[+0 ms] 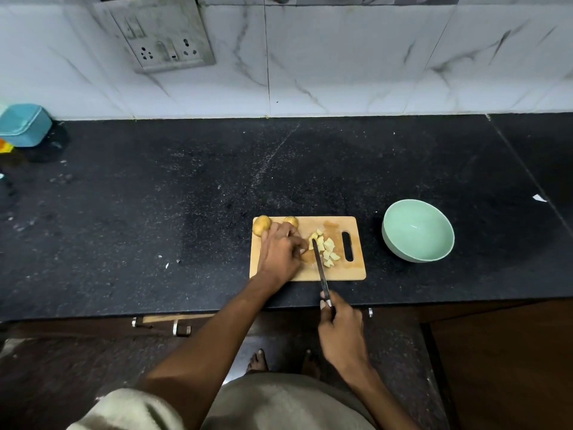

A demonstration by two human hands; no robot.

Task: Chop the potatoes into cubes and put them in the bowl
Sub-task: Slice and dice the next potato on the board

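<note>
Gripping the knife (319, 262) by its handle, the right hand (341, 330) has its fingers curled round it just off the near edge of the desk (155, 212), and the blade reaches forward onto the cutting board (338, 273). Its tip lies among the potato cubes (328, 249), a loose pile of pale pieces just left of the board's handle slot. The left hand (279, 256) rests on the board's left half with fingers bent, pinching a small piece at the blade's left side; what it holds is too small to tell clearly. Behind that hand 2 whole potatoes (261, 225) sit at the board's far left edge, the second partly hidden by the knuckles. The mint-green bowl (417, 231) stands to the right of the board, apart from it, holding no pieces. Far left on the desk sits a blue container (23, 124). A socket panel (158, 35) hangs on the marble wall behind.
</note>
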